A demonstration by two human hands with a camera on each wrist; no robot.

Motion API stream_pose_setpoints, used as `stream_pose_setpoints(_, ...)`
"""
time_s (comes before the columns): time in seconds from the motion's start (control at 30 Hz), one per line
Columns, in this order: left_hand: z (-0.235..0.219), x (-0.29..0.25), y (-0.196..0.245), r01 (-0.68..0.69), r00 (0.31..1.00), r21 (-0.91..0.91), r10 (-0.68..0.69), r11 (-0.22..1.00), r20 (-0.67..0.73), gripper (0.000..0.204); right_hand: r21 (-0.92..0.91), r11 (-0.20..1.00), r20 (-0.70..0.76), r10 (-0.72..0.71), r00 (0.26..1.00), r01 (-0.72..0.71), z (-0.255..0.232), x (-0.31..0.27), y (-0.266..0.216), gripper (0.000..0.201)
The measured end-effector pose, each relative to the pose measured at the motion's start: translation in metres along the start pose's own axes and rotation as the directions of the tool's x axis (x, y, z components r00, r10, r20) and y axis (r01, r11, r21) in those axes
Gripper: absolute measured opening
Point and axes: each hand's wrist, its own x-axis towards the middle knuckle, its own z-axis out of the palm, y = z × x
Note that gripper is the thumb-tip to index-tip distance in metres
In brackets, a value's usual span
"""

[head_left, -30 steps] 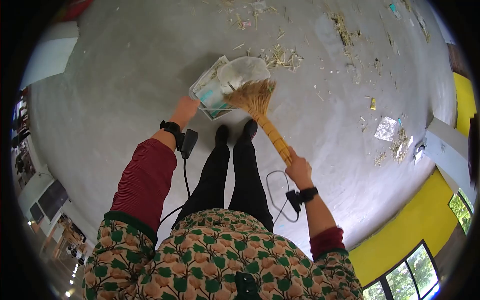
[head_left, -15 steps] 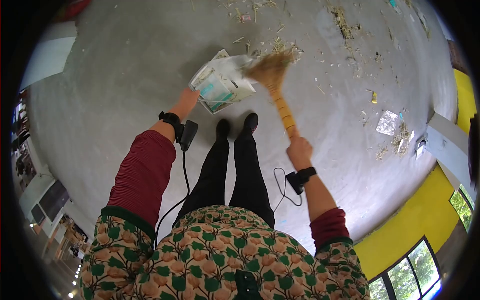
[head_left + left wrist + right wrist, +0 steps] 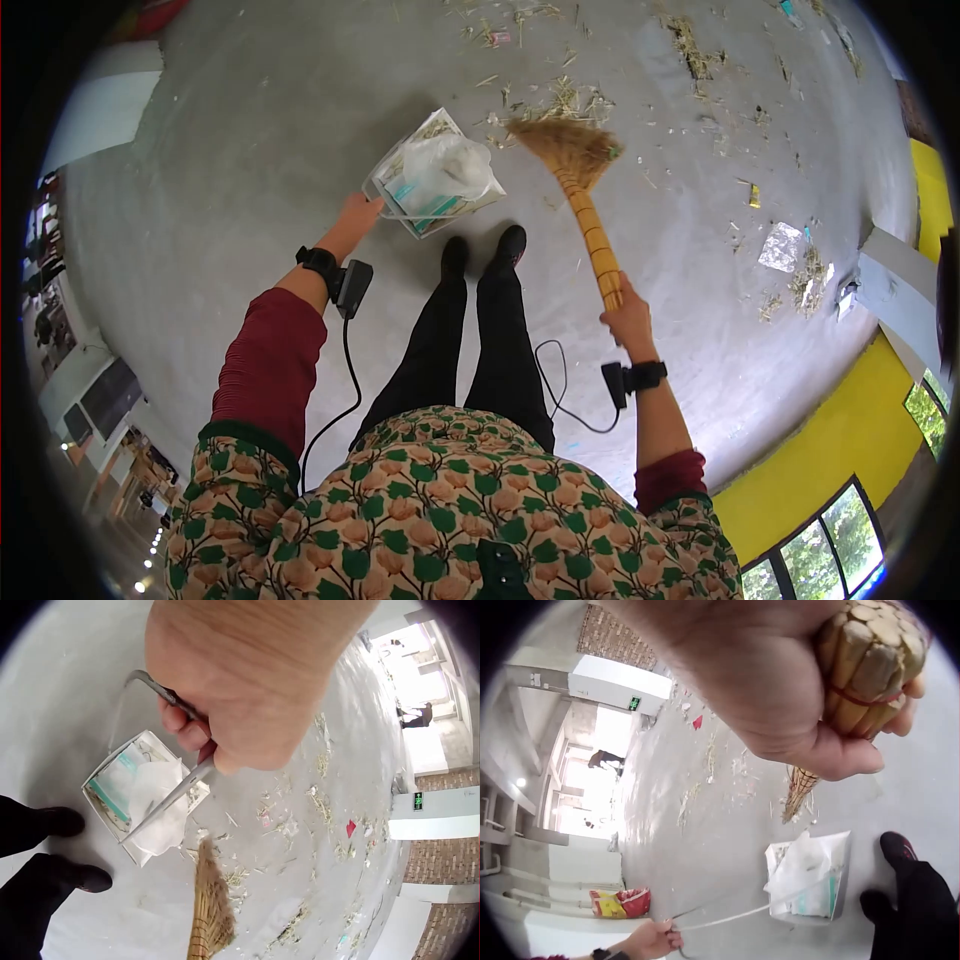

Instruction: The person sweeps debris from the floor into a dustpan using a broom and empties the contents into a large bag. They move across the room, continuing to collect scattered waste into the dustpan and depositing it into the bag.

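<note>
My left hand (image 3: 358, 215) grips the bent handle (image 3: 169, 802) of a white dustpan (image 3: 843, 851), which is low at the floor ahead of the feet. Inside the dustpan lie a crumpled translucent plastic bag (image 3: 445, 165), a white and teal piece (image 3: 112, 796) and some straw. My right hand (image 3: 630, 318) is wrapped around the yellow bound handle of a straw broom (image 3: 597, 238). The broom's brown bristles (image 3: 568, 145) fan out to the right of the dustpan, at the near edge of a straw heap (image 3: 570, 100). Cut stalk ends show at the handle's top in the right wrist view.
More straw (image 3: 690, 50) and litter are scattered ahead and to the right, with a yellow wrapper (image 3: 754, 196) and a silvery sheet (image 3: 779, 246). My black shoes (image 3: 512, 243) stand just behind the dustpan. A red and yellow sack (image 3: 622, 903) sits by a wall.
The broom has swung from over the dustpan out to the right, beside the straw heap. The dustpan has shifted slightly left with my left hand, and the plastic bag has settled further into it.
</note>
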Motion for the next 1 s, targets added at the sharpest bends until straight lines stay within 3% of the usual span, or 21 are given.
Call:
stream_pose_setpoints(0.03,0.001,-0.001,-0.001,0.018,1.0,0.048,-0.018,0.999,-0.013,0.032,0.136,0.99,0.006,0.036,0.999,-0.037,-0.001,0.015,-0.003,0.067)
stream_pose_setpoints(0.13,-0.004,-0.004,-0.015,0.079,0.995,0.081,-0.073,0.994,-0.073,0.031,0.212,0.964,0.136,0.131,0.982,-0.158,0.009,0.034,-0.037,0.054)
stream_pose_setpoints(0.2,-0.006,-0.005,-0.024,0.121,0.986,0.055,-0.114,0.991,-0.121,0.031,-0.019,1.0,0.007,-0.005,1.0,0.005,0.065,0.047,-0.022,0.041)
stream_pose_setpoints(0.27,-0.009,-0.01,-0.026,0.154,0.987,0.096,-0.15,0.983,-0.051,0.031,0.13,0.991,0.236,-0.008,0.972,-0.024,0.074,0.021,-0.037,0.048)
stream_pose_setpoints(0.33,-0.003,-0.01,-0.037,0.142,0.987,0.064,-0.136,0.988,-0.088,0.032,0.339,0.934,0.286,0.012,0.958,-0.112,0.073,-0.005,-0.042,0.067)
stream_pose_setpoints(0.4,0.002,-0.007,-0.057,0.142,0.982,0.033,-0.137,0.989,-0.128,0.033,0.352,0.918,0.323,0.063,0.944,-0.182,0.06,-0.019,-0.05,0.075)
stream_pose_setpoints(0.47,0.006,0.004,-0.078,-0.113,0.983,0.165,0.134,0.98,-0.126,0.027,0.37,0.923,0.22,0.024,0.975,-0.106,0.044,-0.02,-0.057,0.074)
stream_pose_setpoints(0.5,0.006,0.004,-0.072,-0.114,0.982,0.154,0.135,0.981,-0.131,0.027,0.304,0.947,0.065,-0.132,0.989,0.106,0.051,0.004,-0.043,0.069)
stream_pose_setpoints(0.57,0.002,-0.003,-0.051,0.077,0.995,0.145,-0.066,0.986,-0.074,0.036,0.267,0.963,0.089,-0.071,0.993,0.045,0.027,0.037,-0.073,0.049)
stream_pose_setpoints(0.6,0.003,-0.005,-0.048,0.087,0.994,0.143,-0.075,0.986,-0.082,0.036,0.278,0.96,0.107,-0.074,0.991,0.042,0.017,0.048,-0.093,0.042)
stream_pose_setpoints(0.67,0.004,-0.008,-0.046,0.067,0.991,0.215,-0.04,0.974,-0.127,0.037,0.096,0.995,0.14,-0.05,0.989,0.037,0.035,0.077,-0.101,0.038)
stream_pose_setpoints(0.7,0.002,-0.014,-0.045,0.066,0.991,0.214,-0.04,0.975,-0.126,0.037,-0.049,0.964,0.08,-0.256,0.963,0.26,0.065,0.082,-0.083,0.035)
stream_pose_setpoints(0.73,0.003,-0.014,-0.044,0.039,0.993,0.131,-0.024,0.991,-0.117,0.037,-0.21,0.866,0.051,-0.454,0.889,0.454,0.091,0.084,-0.071,0.032)
stream_pose_setpoints(0.77,0.005,-0.014,-0.044,0.013,0.994,0.043,-0.008,0.999,-0.113,0.037,0.037,0.978,0.167,-0.207,0.964,0.203,0.089,0.055,-0.09,0.035)
stream_pose_setpoints(0.8,0.004,-0.014,-0.044,0.012,0.993,0.032,-0.008,0.999,-0.12,0.037,-0.044,0.956,0.201,-0.275,0.94,0.289,0.088,0.057,-0.091,0.035)
stream_pose_setpoints(0.83,0.004,-0.013,-0.044,-0.007,0.995,0.152,0.022,0.988,-0.098,0.036,0.244,0.963,0.325,-0.19,0.926,0.111,0.075,0.003,-0.11,0.04)
stream_pose_setpoints(0.87,0.001,-0.012,-0.045,-0.027,0.996,0.276,0.05,0.961,-0.074,0.035,0.356,0.933,0.369,-0.19,0.91,0.05,0.092,0.004,-0.088,0.046)
stream_pose_setpoints(0.9,-0.001,-0.012,-0.047,-0.028,0.996,0.273,0.051,0.962,-0.077,0.035,0.41,0.9,0.436,-0.05,0.898,-0.148,0.072,-0.026,-0.102,0.053)
stream_pose_setpoints(0.97,0.0,-0.016,-0.056,-0.076,0.979,0.109,0.095,0.991,-0.179,0.027,0.503,0.82,0.464,0.011,0.886,-0.273,0.072,-0.043,-0.069,0.055)
stream_pose_setpoints(1.0,-0.005,-0.022,-0.057,-0.077,0.98,0.104,0.094,0.992,-0.174,0.027,0.388,0.913,0.365,-0.025,0.931,-0.128,0.072,-0.046,-0.049,0.054)
